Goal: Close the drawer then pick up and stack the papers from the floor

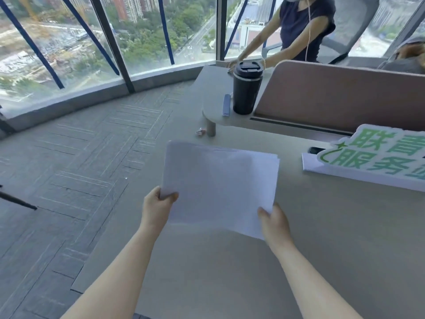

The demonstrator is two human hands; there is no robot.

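- Head view puts the papers (219, 187) right where I want them: held out in front of me over the desk (322, 238), a loose sheaf with its far edges fanned a little, so the sheets are gathered but not yet squared.
- My left hand (157, 203) pinches the near-left corner, thumb curled on top and the other fingers hidden under the sheets; closed on the paper, as far as I can see.
- My right hand (274, 223) grips the near-right corner the same way, thumb above, fingers tucked beneath.
- Holding at the two near corners keeps the sheaf flat and lets the far edge hang free beyond my fingertips, which I judge is the grip for tapping or laying it down even.
- Past the far edge, well beyond my fingers, stand a black tumbler (247, 88) and a blue pen-like object (226, 105) on the neighbouring desk; to the right of my right hand lies a green-lettered sign (377, 157). Both are clear of the sheets.
- No drawer shows, and the carpet (69, 169) left of my left hand has no sheets on it, only a small wrapper (200, 131) by the desk leg, so I judge the picking-up is done and stacking remains.
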